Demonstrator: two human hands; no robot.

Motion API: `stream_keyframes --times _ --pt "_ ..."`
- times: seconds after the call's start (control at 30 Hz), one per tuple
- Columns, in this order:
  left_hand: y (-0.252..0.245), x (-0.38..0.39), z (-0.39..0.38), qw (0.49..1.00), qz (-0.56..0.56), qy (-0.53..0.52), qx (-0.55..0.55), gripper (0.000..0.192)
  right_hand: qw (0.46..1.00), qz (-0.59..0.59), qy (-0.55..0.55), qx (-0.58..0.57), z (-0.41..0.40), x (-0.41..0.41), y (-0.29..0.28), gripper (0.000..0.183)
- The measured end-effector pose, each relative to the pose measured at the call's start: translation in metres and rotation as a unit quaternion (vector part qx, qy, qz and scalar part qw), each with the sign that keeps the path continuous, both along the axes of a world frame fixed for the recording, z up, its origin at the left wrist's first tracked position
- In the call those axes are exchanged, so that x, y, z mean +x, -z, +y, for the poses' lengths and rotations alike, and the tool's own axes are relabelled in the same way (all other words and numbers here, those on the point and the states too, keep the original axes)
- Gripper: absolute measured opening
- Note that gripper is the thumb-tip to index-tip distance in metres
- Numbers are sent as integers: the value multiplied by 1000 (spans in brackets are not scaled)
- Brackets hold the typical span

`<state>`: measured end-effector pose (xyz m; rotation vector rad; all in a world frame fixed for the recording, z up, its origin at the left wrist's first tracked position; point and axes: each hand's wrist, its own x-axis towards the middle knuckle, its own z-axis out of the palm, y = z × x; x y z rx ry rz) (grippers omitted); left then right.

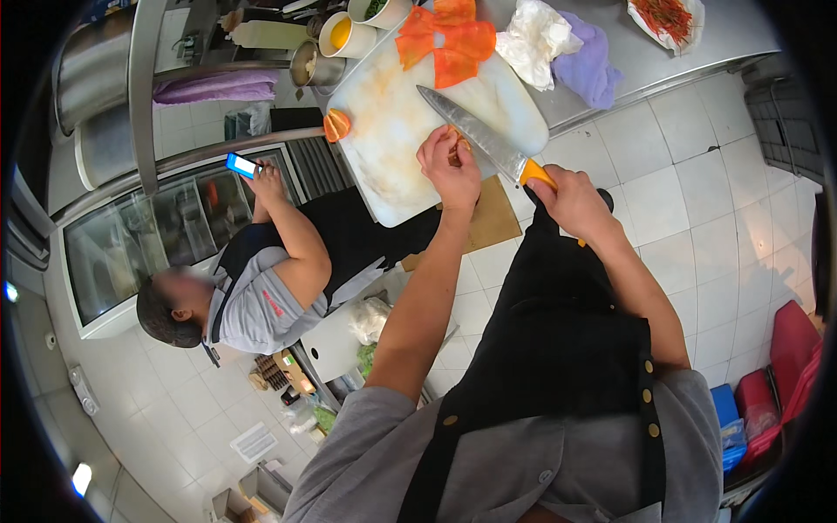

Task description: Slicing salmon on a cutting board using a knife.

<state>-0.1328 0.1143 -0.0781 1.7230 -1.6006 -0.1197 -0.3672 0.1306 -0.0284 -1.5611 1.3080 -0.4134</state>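
Note:
My left hand [450, 167] grips a small orange vegetable piece [460, 145], mostly hidden by the fingers, above a white cutting board [386, 163]. In my right hand [579, 199] is the yellow handle of a chef's knife [474, 127]. Its blade slants up and left across the board, close beside my left fingers. Flat orange-red vegetable pieces [451, 42], which look like bell pepper, lie at the board's far end. A cut orange vegetable chunk [337, 125] rests at the left edge.
Beyond the board stand cups, one with yellow contents [346, 36], and a metal pot [314, 65]. Right of it lie crumpled white paper [536, 42], a purple cloth [585, 62] and a dish of orange-red strips [668, 23]. At left another person [261, 281] holds a phone [242, 165].

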Motion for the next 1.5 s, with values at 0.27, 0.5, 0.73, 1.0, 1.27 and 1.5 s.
stream_keyframes --times 0.27,0.5,0.73,1.0,1.27,1.5 --pt "1 -3 2 998 -67 9 -13 23 999 -28 26 -14 7 3 9 33" --pt "1 -1 3 996 -88 11 -12 27 999 -20 42 -5 18 8 12 33" --pt "-21 14 17 988 -62 133 46 36 998 -32 48 6 19 8 14 34" --pt "-9 18 18 988 -93 122 20 39 999 -34 40 12 19 10 9 34" --pt "-5 17 22 982 -145 121 17 40 999 -14 39 -3 19 10 9 35" --pt "-3 18 24 981 -157 111 16 38 999 -19 46 -5 25 16 8 35"
